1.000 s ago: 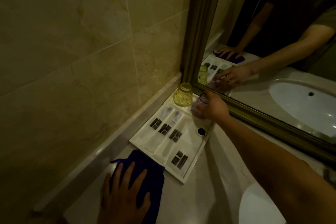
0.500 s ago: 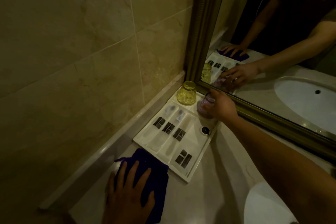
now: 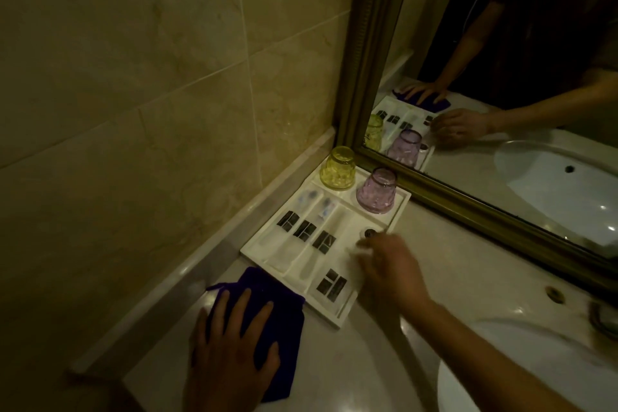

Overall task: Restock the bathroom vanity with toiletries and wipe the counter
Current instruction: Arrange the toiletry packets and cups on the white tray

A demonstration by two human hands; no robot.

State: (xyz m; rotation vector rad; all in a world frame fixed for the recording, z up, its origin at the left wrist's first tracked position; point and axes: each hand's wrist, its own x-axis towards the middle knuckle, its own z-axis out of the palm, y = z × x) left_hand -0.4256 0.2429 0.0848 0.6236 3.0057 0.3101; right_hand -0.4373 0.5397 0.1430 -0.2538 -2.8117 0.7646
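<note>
At the corner of a marble vanity counter (image 3: 334, 375), a white amenity tray (image 3: 337, 319) sits against the tiled wall (image 3: 133, 77) and the gilt-framed mirror (image 3: 501, 177). Two upturned tumblers stand in the tray's far compartments, a yellow glass (image 3: 337, 168) beside a pink glass (image 3: 378, 191), near each other but apart. Three long slots hold wrapped toiletry packets (image 3: 305, 230) with dark labels; a fourth labelled packet (image 3: 331, 285) lies in the nearest compartment, and a small dark round item (image 3: 370, 233) rests just past the fingertips of the right hand. The person's right hand (image 3: 391, 273) hovers over the tray's right side, blurred, fingers loosely curled around nothing that can be seen. The left hand (image 3: 230, 354) lies flat, fingers spread, pressing a folded blue cloth (image 3: 284, 321) on the counter just in front of the tray. One white sink basin (image 3: 501, 378) curves in at lower right, the right forearm crossing above it
</note>
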